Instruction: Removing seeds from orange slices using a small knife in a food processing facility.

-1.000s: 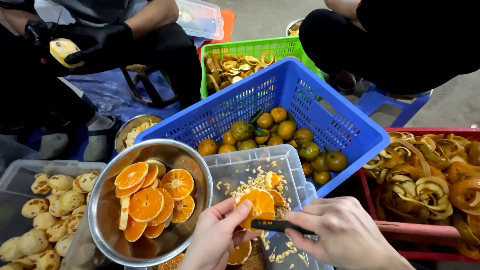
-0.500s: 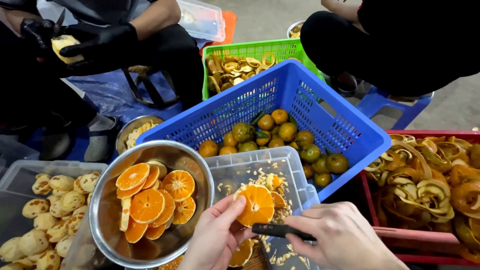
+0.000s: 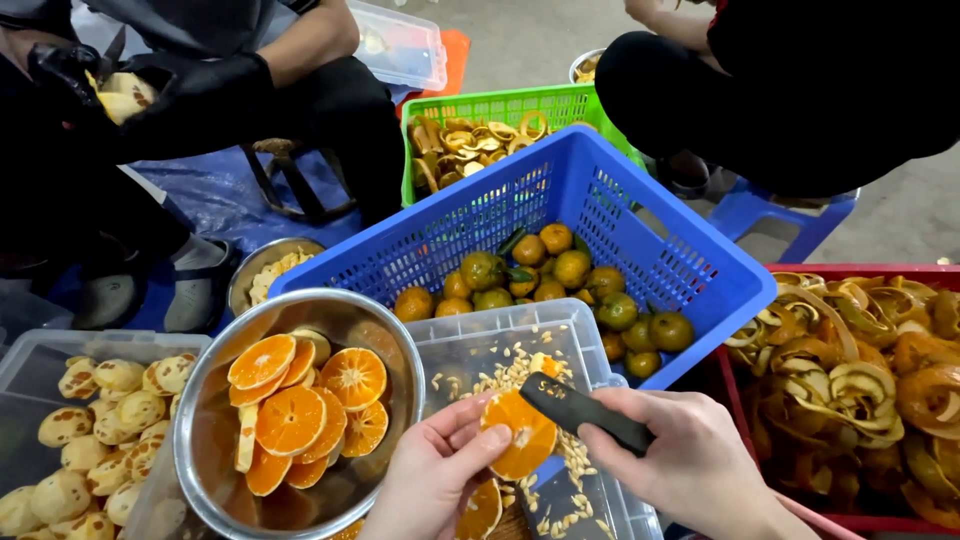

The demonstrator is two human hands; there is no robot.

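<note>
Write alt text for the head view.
A left hand holds an orange slice over a clear tub of seeds while the right hand grips a black knife. A steel bowl of slices sits left, a blue basket of oranges behind.

Both of the person's hands are bare, the left hand (image 3: 432,478) and the right hand (image 3: 680,462) alike, with no gloves, rings or watch visible, short plain fingernails, and bare wrists with no sleeve reaching into view.
</note>
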